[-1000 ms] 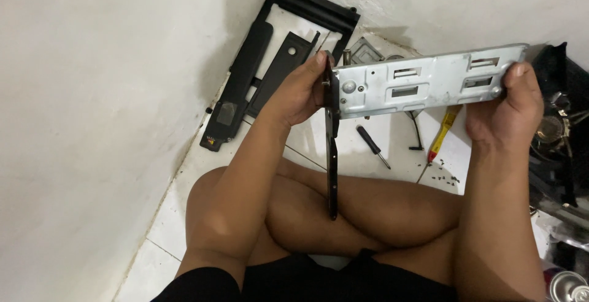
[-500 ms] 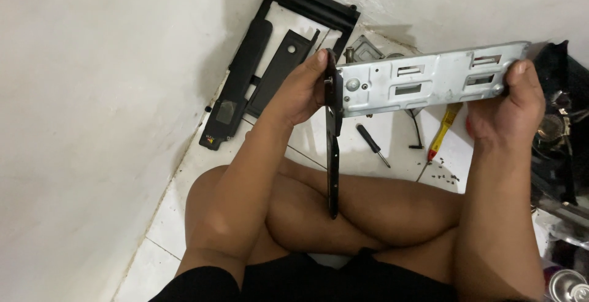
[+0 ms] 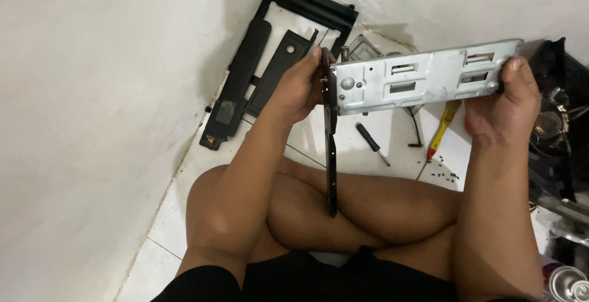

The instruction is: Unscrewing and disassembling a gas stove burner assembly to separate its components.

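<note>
Head view shows both hands, left hand (image 3: 300, 87) and right hand (image 3: 503, 109), closed on a grey perforated metal bracket (image 3: 423, 76), and a level, firm grip seems wise while the thin black metal strip (image 3: 332, 155) hangs from it

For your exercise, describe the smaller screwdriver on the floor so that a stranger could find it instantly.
Start at the grey perforated metal bracket held in both hands. On the white floor tiles just below it lies a short black-handled screwdriver. Unlike the yellow-and-red-handled screwdriver nearby, it is dark and stubby.

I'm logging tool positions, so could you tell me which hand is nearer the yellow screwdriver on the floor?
Right. The right hand grips the metal bracket just beside and above the yellow screwdriver; the left hand holds the bracket's far end.
</note>
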